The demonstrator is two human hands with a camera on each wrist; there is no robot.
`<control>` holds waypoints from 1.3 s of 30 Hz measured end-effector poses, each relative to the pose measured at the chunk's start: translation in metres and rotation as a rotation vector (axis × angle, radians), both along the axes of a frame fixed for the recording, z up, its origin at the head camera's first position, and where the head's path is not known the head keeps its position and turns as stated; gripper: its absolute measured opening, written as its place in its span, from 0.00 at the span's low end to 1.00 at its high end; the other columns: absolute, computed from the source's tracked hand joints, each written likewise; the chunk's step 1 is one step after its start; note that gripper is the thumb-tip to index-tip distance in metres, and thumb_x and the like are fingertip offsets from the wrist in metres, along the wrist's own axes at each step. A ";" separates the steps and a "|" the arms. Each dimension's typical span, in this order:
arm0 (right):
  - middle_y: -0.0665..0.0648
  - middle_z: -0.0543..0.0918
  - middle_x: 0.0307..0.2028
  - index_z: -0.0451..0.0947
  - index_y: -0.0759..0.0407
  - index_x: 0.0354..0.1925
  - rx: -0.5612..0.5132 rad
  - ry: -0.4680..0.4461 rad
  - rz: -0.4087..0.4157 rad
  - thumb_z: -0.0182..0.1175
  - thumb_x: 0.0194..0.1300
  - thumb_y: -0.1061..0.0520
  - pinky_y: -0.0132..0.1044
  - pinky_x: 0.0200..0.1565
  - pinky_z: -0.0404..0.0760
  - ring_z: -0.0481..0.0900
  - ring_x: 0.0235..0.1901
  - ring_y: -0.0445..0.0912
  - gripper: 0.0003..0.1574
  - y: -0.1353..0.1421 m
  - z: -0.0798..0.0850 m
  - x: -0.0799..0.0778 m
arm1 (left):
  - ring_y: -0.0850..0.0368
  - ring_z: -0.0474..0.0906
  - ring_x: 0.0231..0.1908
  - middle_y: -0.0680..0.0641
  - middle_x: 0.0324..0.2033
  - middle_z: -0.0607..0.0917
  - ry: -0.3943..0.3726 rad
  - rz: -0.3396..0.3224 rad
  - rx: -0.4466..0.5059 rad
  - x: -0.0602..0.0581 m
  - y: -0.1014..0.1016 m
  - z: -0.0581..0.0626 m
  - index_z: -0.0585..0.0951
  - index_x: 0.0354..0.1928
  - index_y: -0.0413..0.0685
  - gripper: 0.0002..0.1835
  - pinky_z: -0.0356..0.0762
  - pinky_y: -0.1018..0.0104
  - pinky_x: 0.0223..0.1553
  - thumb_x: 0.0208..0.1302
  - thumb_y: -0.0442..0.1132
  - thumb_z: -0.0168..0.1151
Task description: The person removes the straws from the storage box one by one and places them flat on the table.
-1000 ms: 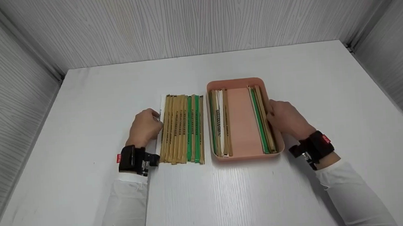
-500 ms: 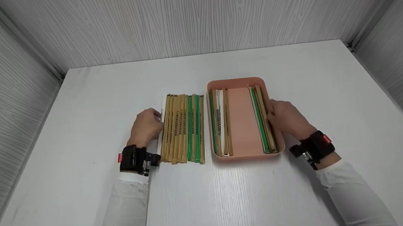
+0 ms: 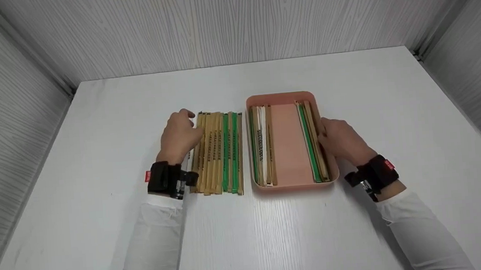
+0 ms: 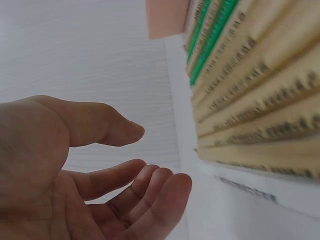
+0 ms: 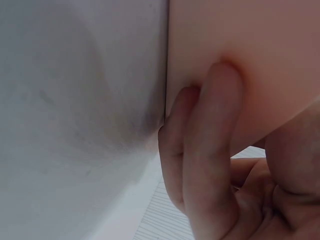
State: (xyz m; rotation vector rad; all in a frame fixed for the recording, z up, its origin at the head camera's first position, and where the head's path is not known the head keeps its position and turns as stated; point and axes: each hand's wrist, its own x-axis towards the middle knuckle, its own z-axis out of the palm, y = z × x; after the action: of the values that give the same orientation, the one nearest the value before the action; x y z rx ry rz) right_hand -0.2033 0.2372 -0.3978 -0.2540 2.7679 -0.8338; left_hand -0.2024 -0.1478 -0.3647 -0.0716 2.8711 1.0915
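My left hand (image 3: 180, 133) hovers over the far left side of a row of slim, paper-wrapped sticks (image 3: 214, 154), brown and green with printed lettering. In the left wrist view, its thumb (image 4: 107, 124) and fingers (image 4: 167, 205) stand apart with nothing between them. A white wrapped stick (image 4: 250, 189) lies at the row's left edge, mostly hidden under the hand in the head view. My right hand (image 3: 346, 141) grips the right wall of a pink plastic tray (image 3: 292, 187), thumb at the rim and fingertips (image 5: 225, 85) pressed on the outer wall.
Inside the tray, one bundle of wrapped sticks (image 3: 264, 150) lies along the left wall and another bundle (image 3: 313, 146) along the right, with a gap between. The white table (image 3: 249, 241) is bounded by a grey wood-grain back panel (image 3: 232, 24) and side panels.
My left hand has left the row's left edge, moving forward and slightly right, and its fingers have spread. The right hand and tray stay in place.
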 end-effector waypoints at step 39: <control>0.64 0.79 0.37 0.73 0.70 0.55 0.045 -0.001 0.025 0.45 0.79 0.62 0.37 0.25 0.75 0.80 0.31 0.50 0.15 -0.005 0.002 0.002 | 0.51 0.79 0.45 0.42 0.48 0.82 -0.049 -0.446 -0.440 -0.014 0.221 -0.014 0.86 0.45 0.41 0.10 0.83 0.58 0.40 0.72 0.37 0.59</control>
State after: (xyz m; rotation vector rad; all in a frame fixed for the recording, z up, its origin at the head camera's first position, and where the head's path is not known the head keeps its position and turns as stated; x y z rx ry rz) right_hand -0.2013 0.2324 -0.3957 -0.2801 2.7731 -0.7640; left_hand -0.2160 0.0728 -0.3788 0.4842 2.8192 0.3713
